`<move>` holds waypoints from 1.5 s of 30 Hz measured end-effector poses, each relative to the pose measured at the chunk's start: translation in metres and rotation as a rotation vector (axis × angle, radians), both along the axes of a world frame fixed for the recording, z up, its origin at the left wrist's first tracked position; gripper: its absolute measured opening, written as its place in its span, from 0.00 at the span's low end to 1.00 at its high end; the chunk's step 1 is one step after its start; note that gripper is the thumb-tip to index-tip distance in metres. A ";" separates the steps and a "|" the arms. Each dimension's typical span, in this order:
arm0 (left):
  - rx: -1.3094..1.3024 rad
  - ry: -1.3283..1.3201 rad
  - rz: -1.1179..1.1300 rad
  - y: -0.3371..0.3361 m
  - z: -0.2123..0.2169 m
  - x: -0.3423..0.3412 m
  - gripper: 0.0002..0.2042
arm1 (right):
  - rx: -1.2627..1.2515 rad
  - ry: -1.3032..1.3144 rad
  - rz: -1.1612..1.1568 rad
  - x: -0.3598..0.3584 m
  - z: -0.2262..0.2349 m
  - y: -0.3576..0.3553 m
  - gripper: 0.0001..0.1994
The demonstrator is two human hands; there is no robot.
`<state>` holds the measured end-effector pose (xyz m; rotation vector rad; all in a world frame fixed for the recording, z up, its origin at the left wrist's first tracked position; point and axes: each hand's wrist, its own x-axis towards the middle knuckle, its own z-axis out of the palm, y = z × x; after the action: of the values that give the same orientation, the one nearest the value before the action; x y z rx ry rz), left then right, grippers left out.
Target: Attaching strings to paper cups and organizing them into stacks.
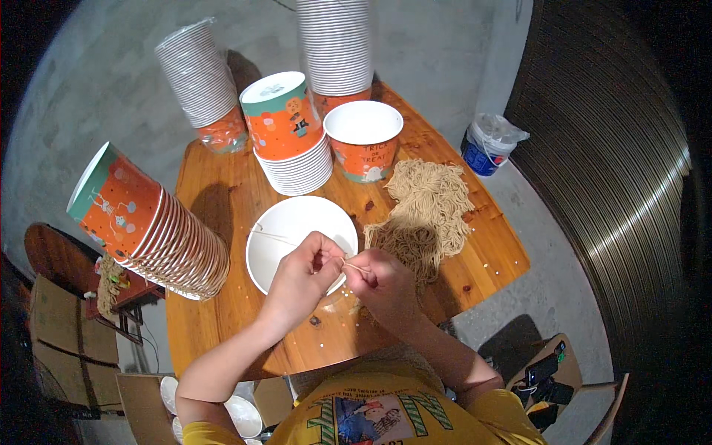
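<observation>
Over the near right rim of a white paper bucket (285, 215), my left hand (302, 276) and my right hand (386, 283) are close together. Both hands are closed in a pinch on a thin tan cord (354, 266), which shows between the fingertips. A length of cord also crosses the bucket's mouth from its left side toward my left hand. Beyond my right hand lies a loose heap of tan cord (430, 196), partly in shadow. The exact way the cord runs inside my fingers is hidden.
An orange printed bucket (363, 156) stands upright behind the white one. Stacked buckets stand at the left (174, 237), the middle (293, 167) and the back (337, 48), some wrapped in plastic (194, 70). A lidded pail (486, 148) sits on the floor beyond the wooden table (475, 274).
</observation>
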<state>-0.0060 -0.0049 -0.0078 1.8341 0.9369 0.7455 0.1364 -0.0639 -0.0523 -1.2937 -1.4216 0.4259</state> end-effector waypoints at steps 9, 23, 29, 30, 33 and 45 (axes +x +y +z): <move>0.071 -0.054 -0.001 0.000 -0.003 0.003 0.05 | -0.009 0.013 -0.021 0.000 0.004 -0.002 0.05; 0.002 -0.062 -0.018 0.002 0.001 0.001 0.10 | -0.170 0.153 0.016 0.002 0.007 0.003 0.05; -0.049 -0.083 -0.035 0.005 -0.002 -0.001 0.11 | -0.088 0.143 -0.031 0.004 0.012 0.001 0.03; -0.055 -0.084 -0.037 0.005 -0.001 0.000 0.11 | -0.022 0.067 -0.041 0.005 0.010 0.001 0.03; -0.050 -0.073 -0.044 0.005 0.000 0.003 0.11 | 0.077 -0.054 -0.062 0.010 0.006 0.003 0.03; -0.003 -0.043 -0.039 0.004 0.003 0.004 0.11 | 0.282 -0.363 -0.088 0.018 0.002 0.010 0.06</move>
<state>-0.0021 -0.0013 -0.0045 1.8216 0.8724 0.7557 0.1546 -0.0538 -0.0500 -1.2340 -1.6490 -0.0754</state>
